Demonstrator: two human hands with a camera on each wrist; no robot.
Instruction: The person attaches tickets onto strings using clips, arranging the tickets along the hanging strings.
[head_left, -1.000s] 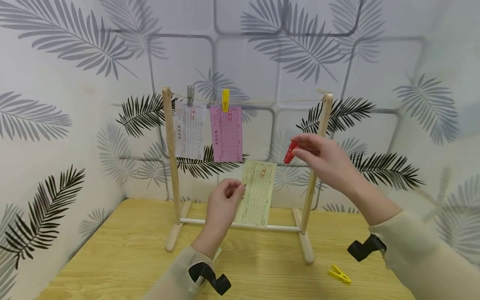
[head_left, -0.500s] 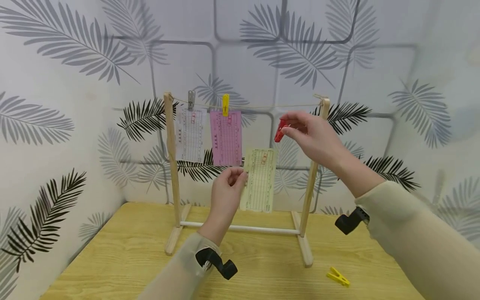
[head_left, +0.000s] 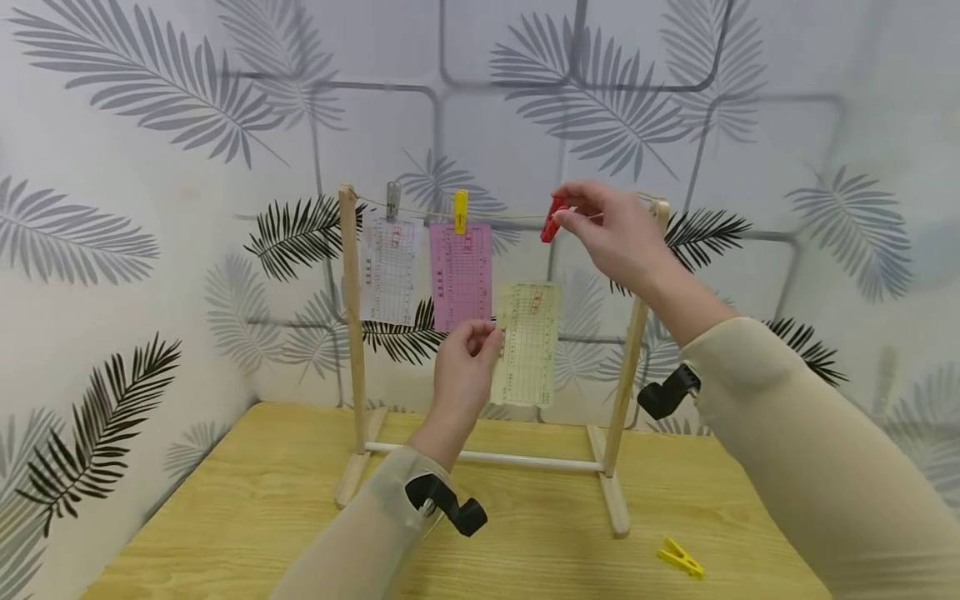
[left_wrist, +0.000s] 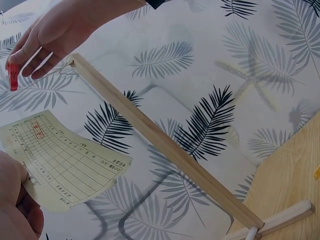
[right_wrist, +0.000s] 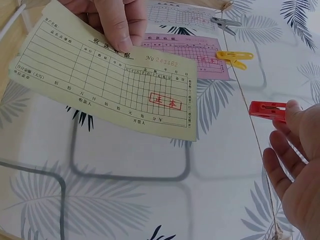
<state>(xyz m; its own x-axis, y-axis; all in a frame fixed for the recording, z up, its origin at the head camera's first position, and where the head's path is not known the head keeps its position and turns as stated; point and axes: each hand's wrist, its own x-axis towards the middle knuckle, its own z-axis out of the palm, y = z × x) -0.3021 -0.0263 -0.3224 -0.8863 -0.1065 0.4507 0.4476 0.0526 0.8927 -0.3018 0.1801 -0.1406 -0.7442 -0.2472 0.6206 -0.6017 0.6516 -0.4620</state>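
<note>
- At the far left of the work, the left post of a wooden stand rises from the desk; a cord runs from its top to the other post.
- Next hangs a white slip, held to the cord by a grey clip.
- Just beside it hangs a pink slip, under a yellow clip.
- The left hand is in front, near the pink slip's lower edge, pinching a pale green slip by its left side between thumb and fingers.
- The pale green slip is upright in the air, printed with a grid and a red stamp, its top edge below the cord and apart from it.
- Above that slip, a red clip is at cord level; whether it touches the cord I cannot tell.
- The right hand pinches the red clip between thumb and fingers.
- Behind the right forearm stands the right post, joined to the left one by a white rod low down.
- Furthest right, a loose yellow clip lies on the desk, near the stand's foot.
</note>
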